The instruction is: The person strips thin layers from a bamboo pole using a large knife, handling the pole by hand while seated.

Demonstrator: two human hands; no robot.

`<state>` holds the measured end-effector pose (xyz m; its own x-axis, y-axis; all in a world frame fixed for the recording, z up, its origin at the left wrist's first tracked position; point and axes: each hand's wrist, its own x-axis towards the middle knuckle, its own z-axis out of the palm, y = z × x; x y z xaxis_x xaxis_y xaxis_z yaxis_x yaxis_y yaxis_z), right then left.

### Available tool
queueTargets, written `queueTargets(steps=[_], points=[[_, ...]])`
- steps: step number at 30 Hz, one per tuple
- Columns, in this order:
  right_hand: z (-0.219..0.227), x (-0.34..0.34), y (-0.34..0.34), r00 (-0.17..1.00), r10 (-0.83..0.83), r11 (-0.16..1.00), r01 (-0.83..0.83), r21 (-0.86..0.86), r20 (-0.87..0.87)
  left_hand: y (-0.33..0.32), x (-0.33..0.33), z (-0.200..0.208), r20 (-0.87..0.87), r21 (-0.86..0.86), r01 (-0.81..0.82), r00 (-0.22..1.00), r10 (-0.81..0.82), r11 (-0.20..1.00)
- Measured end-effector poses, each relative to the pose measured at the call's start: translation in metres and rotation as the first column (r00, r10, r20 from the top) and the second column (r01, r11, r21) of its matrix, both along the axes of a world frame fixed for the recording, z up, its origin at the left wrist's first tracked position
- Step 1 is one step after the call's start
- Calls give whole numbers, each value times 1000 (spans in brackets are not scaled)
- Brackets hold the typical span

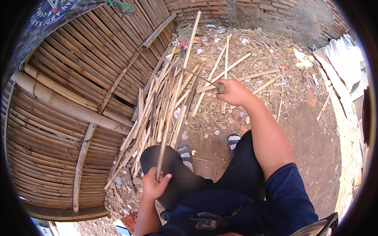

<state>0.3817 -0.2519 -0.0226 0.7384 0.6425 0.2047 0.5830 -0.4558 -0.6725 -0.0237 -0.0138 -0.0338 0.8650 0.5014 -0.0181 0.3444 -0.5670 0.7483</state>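
My left hand [154,185], beside my left knee, is closed around the near end of a long pale bamboo strip [193,36]. The strip slants away over the pile, its far end near the brick wall. In my right hand [235,92], out ahead of my right knee, is the wooden handle of a long thin-bladed machete [196,75]. Its dark blade points up and left and crosses the strip in view; whether they touch I cannot tell. Below the strip lies a heap of split bamboo strips [146,125], with several more strips [232,71] scattered to its right.
A slatted bamboo wall [75,51] stands close on my left. At the far side is a brick wall [267,15]. Straw, rubble and litter cover the ground [271,59] ahead. My striped-sock feet [185,156] rest between heap and bare soil; white sheeting [342,55] is at far right.
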Motion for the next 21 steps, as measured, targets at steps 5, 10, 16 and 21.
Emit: queueTargets(steps=[5,10,16,21], points=[[20,-75,32,918,393,875,-358,-327,48,1,3,-5,34,-39,5,999,-4,999],[31,-77,34,856,516,809,-488,-328,0,7,-3,-10,13,-79,16,1000,-15,997],[21,-11,10,999,-18,996,14,-92,-39,10,-6,-10,12,-109,-14,1000,15,994],[16,-68,28,942,335,910,-315,-270,29,6,-1,-12,11,-121,-14,1000,15,993]])
